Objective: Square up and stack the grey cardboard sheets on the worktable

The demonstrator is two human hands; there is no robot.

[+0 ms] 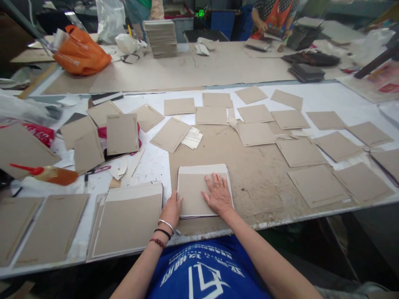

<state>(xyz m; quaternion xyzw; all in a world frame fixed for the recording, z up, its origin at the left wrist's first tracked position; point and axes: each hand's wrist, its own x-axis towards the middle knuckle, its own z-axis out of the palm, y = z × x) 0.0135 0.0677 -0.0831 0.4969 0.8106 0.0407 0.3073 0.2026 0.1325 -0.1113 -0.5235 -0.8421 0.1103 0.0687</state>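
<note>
A small stack of greyish-brown cardboard panels (193,189), with a pale strip along its top edge, lies in front of me at the table's near side. My right hand (217,195) rests flat on its right part, fingers stretched out and apart. At the stack's left edge, my left hand (171,211) grips the side with the thumb near the top surface; some of its fingers are hidden. Left of that hand sits another stack of similar panels (127,222), also pale along the top.
Many single cardboard panels (318,185) lie spread to the right and back. A glue bottle (56,174) with a red nozzle lies at left, near a pen (99,169). Across the table are an orange bag (79,52), a tall stack (160,38) and another person (274,18).
</note>
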